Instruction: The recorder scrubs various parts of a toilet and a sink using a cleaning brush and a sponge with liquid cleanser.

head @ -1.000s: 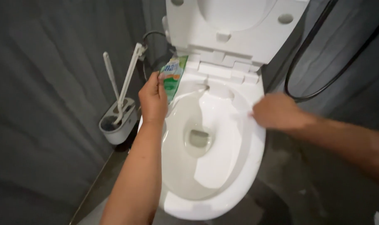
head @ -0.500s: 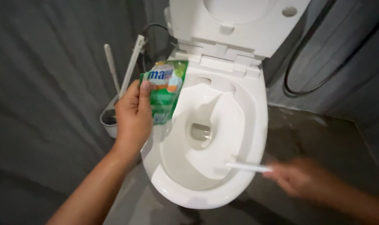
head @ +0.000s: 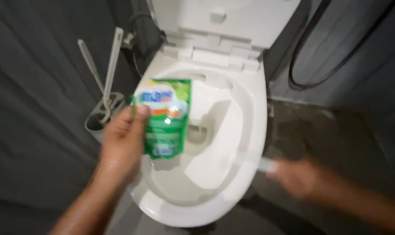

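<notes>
Over the open white toilet bowl (head: 249,130), the left hand (head: 121,143) pinches a green refill pouch (head: 167,117) by its left edge, fingers clamped on it. The right hand (head: 297,176) is blurred beside the rim (it seems to hold a white handle, though I cannot tell its grip). Held by one edge only, the pouch could slip into the water.

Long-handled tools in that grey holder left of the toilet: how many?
2. A pale spoon-ended handle leans left and a flat white handle leans right, both standing in the grey holder beside the toilet. Their lower ends are hidden.
</notes>
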